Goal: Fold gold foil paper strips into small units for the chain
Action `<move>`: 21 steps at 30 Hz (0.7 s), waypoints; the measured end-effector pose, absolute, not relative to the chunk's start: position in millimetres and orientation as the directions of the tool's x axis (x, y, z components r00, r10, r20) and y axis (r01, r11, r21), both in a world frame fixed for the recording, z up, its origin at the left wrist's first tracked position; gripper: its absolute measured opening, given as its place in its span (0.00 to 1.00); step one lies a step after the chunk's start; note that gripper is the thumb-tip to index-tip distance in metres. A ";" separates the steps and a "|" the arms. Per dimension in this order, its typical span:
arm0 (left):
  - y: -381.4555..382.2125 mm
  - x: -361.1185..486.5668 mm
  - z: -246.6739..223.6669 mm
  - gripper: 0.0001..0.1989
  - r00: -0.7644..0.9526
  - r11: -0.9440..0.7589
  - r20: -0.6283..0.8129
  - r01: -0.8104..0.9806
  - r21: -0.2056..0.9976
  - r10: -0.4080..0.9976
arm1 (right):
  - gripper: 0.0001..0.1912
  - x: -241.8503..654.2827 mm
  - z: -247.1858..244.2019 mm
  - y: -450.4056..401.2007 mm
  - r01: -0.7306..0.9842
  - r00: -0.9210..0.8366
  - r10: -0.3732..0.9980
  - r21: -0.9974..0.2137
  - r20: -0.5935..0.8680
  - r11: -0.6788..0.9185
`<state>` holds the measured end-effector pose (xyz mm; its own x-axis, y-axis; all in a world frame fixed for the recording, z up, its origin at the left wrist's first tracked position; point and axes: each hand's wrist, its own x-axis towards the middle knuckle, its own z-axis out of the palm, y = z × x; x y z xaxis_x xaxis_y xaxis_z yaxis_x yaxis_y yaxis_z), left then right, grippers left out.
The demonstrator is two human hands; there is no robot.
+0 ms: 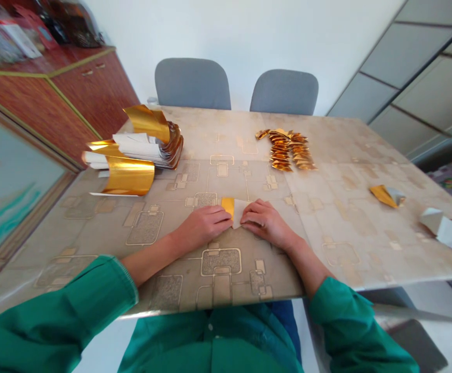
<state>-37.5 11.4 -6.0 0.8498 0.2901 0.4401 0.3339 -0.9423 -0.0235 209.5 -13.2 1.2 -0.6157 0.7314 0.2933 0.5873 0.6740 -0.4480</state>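
A small sheet of gold foil paper lies on the table between my hands, its left part showing gold and its right part the white back. My left hand rests on the gold side, fingers together and pressed on its edge. On the white side, my right hand has its fingers curled onto the paper's right edge, thumb hidden beneath. Farther off stand two rows of folded gold paper pieces. At the left is a stack of gold and white paper sheets, some curling up.
The table has a patterned cover. A creased gold piece and a white-backed folded paper lie at the right. Two grey chairs stand behind the table; a wooden cabinet is at the left.
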 end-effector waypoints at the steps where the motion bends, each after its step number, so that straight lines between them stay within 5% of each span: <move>1: 9.2 -40.0 -5.3 0.11 0.850 -0.946 0.436 0.325 0.009 0.296 | 0.06 209.2 1.1 -13.0 0.575 -0.620 0.727 -0.461 0.293 0.676; 5: -2.2 -43.7 -3.2 0.11 0.815 -0.909 0.405 0.387 0.152 0.415 | 0.06 206.4 0.5 -10.7 0.549 -0.600 0.754 -0.547 0.268 0.632; 9: -10.6 -44.7 -3.8 0.13 0.827 -0.905 0.368 0.400 0.144 0.424 | 0.06 202.0 -0.5 -8.8 0.569 -0.546 0.801 -0.591 0.247 0.571; 21: -19.3 -43.9 -4.9 0.15 0.762 -0.845 0.365 0.464 0.267 0.534 | 0.06 189.7 -2.4 -8.9 0.704 -0.453 0.878 -0.543 0.155 0.459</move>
<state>-43.9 -19.3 -4.9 0.7624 0.5343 0.3651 0.4643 -0.8446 0.2666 189.7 -8.9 -2.4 -0.4527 0.8781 0.1550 0.7037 0.4586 -0.5428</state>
